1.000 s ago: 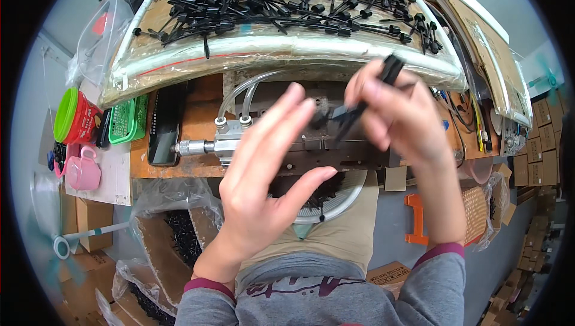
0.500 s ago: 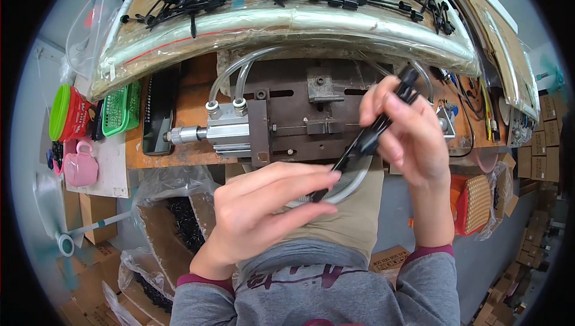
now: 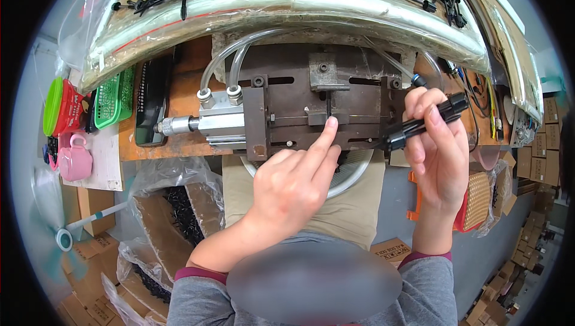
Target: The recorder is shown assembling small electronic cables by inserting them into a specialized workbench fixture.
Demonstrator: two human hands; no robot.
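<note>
My left hand (image 3: 296,176) reaches over the machine with its index finger stretched out. That fingertip touches the lower end of a thin black stem (image 3: 329,105), which lies across the small metal block (image 3: 315,116) in the middle of the fixture. The other fingers are apart from the index finger, and the thumb is hidden. My right hand (image 3: 440,140) is closed around a bundle of black plastic rods (image 3: 422,124) with thick ends, at the fixture's right end. How many rods it holds I cannot make out.
A silver air cylinder (image 3: 221,125) with clear hoses is bolted on the left. Behind the machine, a plastic-wrapped board (image 3: 287,17) carries many black parts. Baskets and a pink cup (image 3: 76,159) stand at left. Below are opened cartons (image 3: 157,224) and an orange-red stool (image 3: 473,200).
My left hand has moved from the rod bundle up to the fixture block, where a thin black stem now lies. My right hand has shifted right and lower, keeping the bundle.
</note>
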